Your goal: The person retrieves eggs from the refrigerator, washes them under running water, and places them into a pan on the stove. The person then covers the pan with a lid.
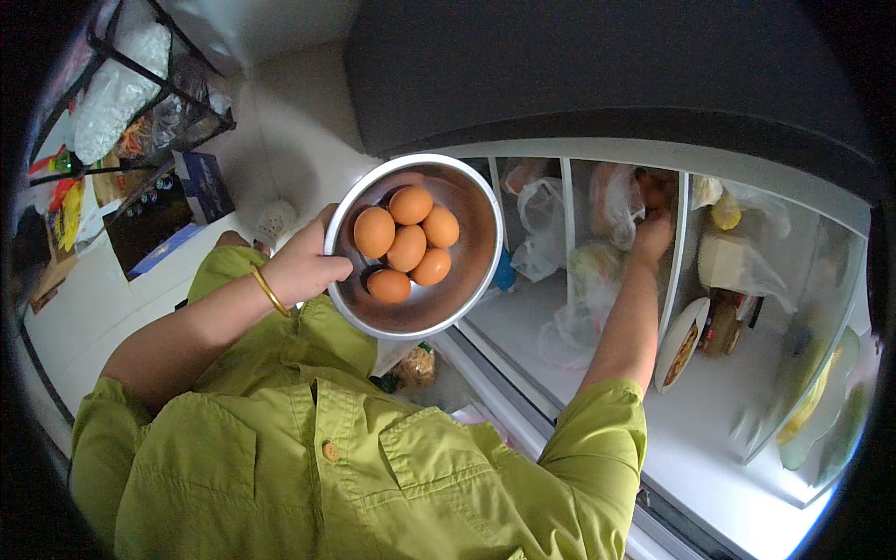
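Observation:
My left hand (301, 262) grips the rim of a stainless steel bowl (458, 301), its thumb over the inner edge. Several brown eggs (406, 247) lie together in the bowl, with bare metal around them. My right hand (652, 234) reaches between two shelves of an open refrigerator (619, 430). Near its fingertips are a clear plastic bag (625, 218) and some round brownish things (656, 187), possibly eggs, in shadow. The right fingers are mostly hidden there, so whether they hold anything does not show.
Other refrigerator shelves hold plastic bags (540, 217), an oval dish of food (680, 348) and a yellow item (726, 212). Below, a lower compartment (448, 388) contains bagged food. To the left stand a black wire rack (164, 80) and a dark blue carton (203, 185).

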Motion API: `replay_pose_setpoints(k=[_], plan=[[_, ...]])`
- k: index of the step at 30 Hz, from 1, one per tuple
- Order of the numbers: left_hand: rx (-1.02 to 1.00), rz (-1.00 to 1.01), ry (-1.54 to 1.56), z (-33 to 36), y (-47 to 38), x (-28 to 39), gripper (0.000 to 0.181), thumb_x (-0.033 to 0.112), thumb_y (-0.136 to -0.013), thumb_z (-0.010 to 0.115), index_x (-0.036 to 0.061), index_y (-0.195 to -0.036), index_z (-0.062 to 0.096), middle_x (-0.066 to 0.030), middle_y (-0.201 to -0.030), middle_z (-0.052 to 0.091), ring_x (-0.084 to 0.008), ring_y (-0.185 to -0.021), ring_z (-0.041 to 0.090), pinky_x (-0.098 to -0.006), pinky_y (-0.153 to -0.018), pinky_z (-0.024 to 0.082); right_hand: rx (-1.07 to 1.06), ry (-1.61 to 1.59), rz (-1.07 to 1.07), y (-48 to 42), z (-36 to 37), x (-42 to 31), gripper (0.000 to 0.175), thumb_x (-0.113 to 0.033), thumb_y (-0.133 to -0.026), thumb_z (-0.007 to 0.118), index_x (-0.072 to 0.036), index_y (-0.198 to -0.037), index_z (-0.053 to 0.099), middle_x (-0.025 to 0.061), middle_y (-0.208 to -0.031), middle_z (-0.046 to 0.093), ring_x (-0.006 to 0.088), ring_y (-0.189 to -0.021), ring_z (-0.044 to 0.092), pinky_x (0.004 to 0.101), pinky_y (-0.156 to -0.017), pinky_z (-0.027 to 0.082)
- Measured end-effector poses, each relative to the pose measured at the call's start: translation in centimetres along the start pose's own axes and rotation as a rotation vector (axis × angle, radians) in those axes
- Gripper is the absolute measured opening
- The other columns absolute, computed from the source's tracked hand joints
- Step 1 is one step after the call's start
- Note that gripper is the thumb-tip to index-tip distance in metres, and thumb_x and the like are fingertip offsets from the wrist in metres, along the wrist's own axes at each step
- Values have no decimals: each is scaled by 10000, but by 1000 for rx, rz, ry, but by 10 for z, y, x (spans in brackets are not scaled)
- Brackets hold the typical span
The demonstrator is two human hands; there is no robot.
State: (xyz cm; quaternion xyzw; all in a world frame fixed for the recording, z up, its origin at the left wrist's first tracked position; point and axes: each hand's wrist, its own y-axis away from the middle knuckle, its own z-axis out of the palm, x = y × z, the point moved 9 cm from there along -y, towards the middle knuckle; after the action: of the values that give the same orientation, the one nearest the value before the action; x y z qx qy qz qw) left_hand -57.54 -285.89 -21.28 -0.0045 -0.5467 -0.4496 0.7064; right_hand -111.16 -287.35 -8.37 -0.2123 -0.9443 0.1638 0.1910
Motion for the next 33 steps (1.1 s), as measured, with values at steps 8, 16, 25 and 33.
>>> replay_pose_setpoints(k=[8, 16, 25, 33], plan=[[-24, -50, -29, 13, -1, 8, 589, -19, -606, 483, -31, -1176, 337, -132, -1095, 457, -181, -1017, 443, -278, -872, 362, -373, 247, 130, -23, 36, -26, 401, -194, -784, 489, -120, -1175, 437, 116, -1280, 357, 304, -1185, 312, 499, -922, 276], [-50, -120, 21, 23, -4, 9, 627, -31, -611, 452, 36, -1221, 323, -47, -882, 498, -79, -686, 472, -208, -560, 408, -280, 301, -8, -26, 46, -23, 436, -161, -800, 446, -112, -1227, 377, 134, -1272, 362, 294, -1188, 311, 438, -948, 274], [-52, -61, 26, 38, -14, 25, 566, -59, -599, 460, 21, -1155, 390, -48, -912, 508, -113, -765, 506, -232, -583, 436, -316, 191, 73, -32, 51, -12, 435, -145, -797, 475, -79, -1216, 378, 142, -1231, 397, 274, -1140, 365, 407, -928, 309], [-37, -102, 26, 54, -14, 36, 529, -58, -589, 454, 21, -1111, 441, -42, -861, 522, -120, -747, 521, -224, -588, 434, -255, 12, 84, -20, 43, -12, 437, -131, -795, 501, -49, -1207, 378, 149, -1194, 428, 257, -1097, 413, 380, -910, 340]])
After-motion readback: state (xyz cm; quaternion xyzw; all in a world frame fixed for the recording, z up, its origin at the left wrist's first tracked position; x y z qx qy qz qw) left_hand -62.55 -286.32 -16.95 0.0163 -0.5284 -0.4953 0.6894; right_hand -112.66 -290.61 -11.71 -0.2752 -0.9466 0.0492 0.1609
